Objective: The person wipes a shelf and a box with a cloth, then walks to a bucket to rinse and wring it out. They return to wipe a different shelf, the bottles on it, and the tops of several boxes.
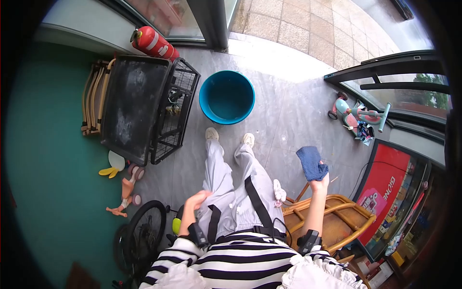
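Note:
A folded blue cloth is gripped in my right hand, held out to the right above the grey floor and in front of a wooden chair. My left hand hangs beside my left thigh, empty, its fingers loosely extended against the grey trousers. Just ahead of my shoes stands a round teal bucket, whose inside looks dark blue toward the bottom.
To the left are a black-topped wire cart, a red fire extinguisher, a toy tricycle and a bicycle wheel. On the right stand a child's scooter, an open glass door and a red-panelled display case.

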### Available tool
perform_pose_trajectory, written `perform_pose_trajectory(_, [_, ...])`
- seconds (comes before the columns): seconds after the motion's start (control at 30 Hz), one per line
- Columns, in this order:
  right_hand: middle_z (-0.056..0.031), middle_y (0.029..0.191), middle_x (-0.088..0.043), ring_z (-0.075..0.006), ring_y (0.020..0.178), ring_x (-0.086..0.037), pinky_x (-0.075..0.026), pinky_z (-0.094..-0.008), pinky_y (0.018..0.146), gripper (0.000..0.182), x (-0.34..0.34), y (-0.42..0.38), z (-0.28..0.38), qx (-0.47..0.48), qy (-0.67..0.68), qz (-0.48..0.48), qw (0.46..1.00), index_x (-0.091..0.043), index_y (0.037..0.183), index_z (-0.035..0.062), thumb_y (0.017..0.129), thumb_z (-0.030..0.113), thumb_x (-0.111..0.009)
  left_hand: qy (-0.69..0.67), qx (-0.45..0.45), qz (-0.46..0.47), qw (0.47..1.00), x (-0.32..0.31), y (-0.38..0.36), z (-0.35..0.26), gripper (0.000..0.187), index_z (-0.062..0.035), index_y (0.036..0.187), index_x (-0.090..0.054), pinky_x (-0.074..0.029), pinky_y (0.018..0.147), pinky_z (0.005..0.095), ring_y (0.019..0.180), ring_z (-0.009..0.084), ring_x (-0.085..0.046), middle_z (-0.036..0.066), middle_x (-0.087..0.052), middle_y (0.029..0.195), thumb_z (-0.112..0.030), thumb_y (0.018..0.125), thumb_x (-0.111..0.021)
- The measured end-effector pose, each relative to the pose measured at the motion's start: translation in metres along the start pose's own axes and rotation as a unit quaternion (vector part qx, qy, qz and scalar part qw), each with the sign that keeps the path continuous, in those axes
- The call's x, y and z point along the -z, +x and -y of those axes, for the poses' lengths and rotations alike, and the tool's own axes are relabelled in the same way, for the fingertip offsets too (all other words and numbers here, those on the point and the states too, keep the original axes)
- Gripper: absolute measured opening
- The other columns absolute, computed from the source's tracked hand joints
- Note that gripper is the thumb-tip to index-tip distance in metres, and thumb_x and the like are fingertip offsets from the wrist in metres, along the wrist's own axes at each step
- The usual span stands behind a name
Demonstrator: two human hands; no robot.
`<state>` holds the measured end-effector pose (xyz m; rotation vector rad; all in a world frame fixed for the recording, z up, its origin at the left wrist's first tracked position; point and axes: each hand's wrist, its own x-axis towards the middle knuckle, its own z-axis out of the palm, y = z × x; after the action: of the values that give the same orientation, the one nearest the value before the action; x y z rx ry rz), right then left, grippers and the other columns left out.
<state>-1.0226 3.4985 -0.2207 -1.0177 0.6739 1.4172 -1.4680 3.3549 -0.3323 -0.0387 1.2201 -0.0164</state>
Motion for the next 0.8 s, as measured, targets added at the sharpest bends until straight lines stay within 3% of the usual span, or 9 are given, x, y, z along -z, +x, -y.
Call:
perform_pose_trajectory(0.07, [-0.0147,0.110,-0.046,-0.0288,0.103,-0.044,-0.032,-0.0412,0.090,0.034,-0.004,0.016,-0.007,-0.017,0.022,-0.009,1.000,-0.044,0.107,0.0001,0.079,0.016,-0.036,0.142,0.083,0.038,0.986,0.030,0.000,0.014,0.017,-0.0049,0.082,-0.052,-0.035,0.037,0.0193,0.046,0.0057,-0.045,0.002,-0.055,0.066,-0.020,0.078,-0.045])
perform_pose_trajectory(0.13, [-0.0142,0.110,-0.047,-0.0286,0.102,-0.044,-0.033,-0.0411,0.089,0.033,-0.018,0.036,-0.025,-0.021,0.034,0.010,0.999,-0.044,0.107,0.0005,0.078,0.016,-0.038,0.090,0.184,0.247,0.947,0.020,-0.040,-0.044,0.020,-0.0051,0.076,-0.050,-0.027,0.031,0.0160,0.039,0.0019,-0.038,0.001,-0.053,0.059,-0.024,0.080,-0.044])
perform_pose_trajectory(0.17, [-0.0141,0.110,-0.047,-0.0286,0.102,-0.044,-0.033,-0.0411,0.089,0.033,-0.021,0.053,-0.032,-0.019,0.032,0.018,0.999,-0.045,0.107,0.0005,0.078,0.016,-0.038,0.095,0.183,0.246,0.947,0.024,-0.031,-0.055,0.020,-0.0051,0.076,-0.050,-0.027,0.031,0.0160,0.039,0.0019,-0.038,0.001,-0.053,0.059,-0.024,0.080,-0.044])
perform_pose_trajectory(0.23, [-0.0140,0.110,-0.046,-0.0286,0.102,-0.044,-0.033,-0.0411,0.089,0.033,-0.022,0.091,-0.048,-0.015,0.028,0.017,0.999,-0.045,0.107,0.0005,0.078,0.016,-0.037,0.181,0.253,0.071,0.948,0.036,-0.004,-0.067,0.029,-0.0025,0.096,-0.050,-0.030,0.033,0.0164,0.036,0.0047,-0.035,0.011,-0.059,0.073,-0.026,0.082,-0.042])
perform_pose_trajectory(0.33, [-0.0146,0.111,-0.046,-0.0285,0.101,-0.044,-0.033,-0.0416,0.088,0.033,-0.029,0.166,-0.069,-0.008,0.001,-0.015,1.000,-0.044,0.107,0.0003,0.079,0.017,-0.037,0.211,0.255,0.055,0.942,0.051,0.034,-0.109,0.034,-0.0044,0.095,-0.051,-0.028,0.032,0.0153,0.035,0.0054,-0.037,0.011,-0.059,0.070,-0.033,0.082,-0.039])
perform_pose_trajectory(0.5, [-0.0156,0.108,-0.047,-0.0284,0.098,-0.046,-0.036,-0.0392,0.086,0.035,-0.061,0.277,-0.113,-0.061,-0.065,0.165,0.982,-0.044,0.107,0.0001,0.081,0.023,-0.037,0.166,-0.050,0.125,0.977,0.069,0.106,-0.197,0.032,-0.0068,0.103,-0.045,-0.034,0.037,0.0158,0.044,0.0072,-0.048,0.009,-0.057,0.074,-0.032,0.083,-0.038])
perform_pose_trajectory(0.63, [-0.0132,0.098,-0.053,-0.0248,0.087,-0.052,-0.041,-0.0359,0.080,0.033,-0.093,0.362,-0.178,-0.097,-0.167,0.201,0.960,-0.048,0.098,0.0006,0.081,0.027,-0.038,0.046,-0.351,0.181,0.918,0.059,0.156,-0.280,0.036,-0.0036,0.110,-0.037,-0.042,0.060,0.0214,0.074,0.0139,-0.052,0.012,-0.049,0.101,-0.028,0.083,-0.039])
perform_pose_trajectory(0.7, [-0.0107,0.087,-0.056,-0.0217,0.077,-0.055,-0.044,-0.0340,0.074,0.030,-0.108,0.397,-0.222,-0.102,-0.228,0.185,0.950,-0.050,0.090,0.0017,0.081,0.028,-0.039,-0.069,-0.467,0.102,0.876,0.039,0.181,-0.320,0.037,-0.0021,0.110,-0.037,-0.041,0.071,0.0253,0.086,0.0158,-0.050,0.012,-0.046,0.107,-0.026,0.083,-0.041])
perform_pose_trajectory(0.8, [-0.0089,0.078,-0.058,-0.0199,0.069,-0.055,-0.046,-0.0325,0.069,0.027,-0.121,0.455,-0.276,-0.160,-0.278,0.216,0.922,-0.051,0.084,0.0030,0.080,0.028,-0.040,-0.259,-0.461,-0.020,0.848,0.033,0.254,-0.362,0.045,-0.0014,0.113,-0.033,-0.036,0.085,0.0353,0.102,0.0248,-0.041,0.014,-0.036,0.117,-0.029,0.080,-0.044])
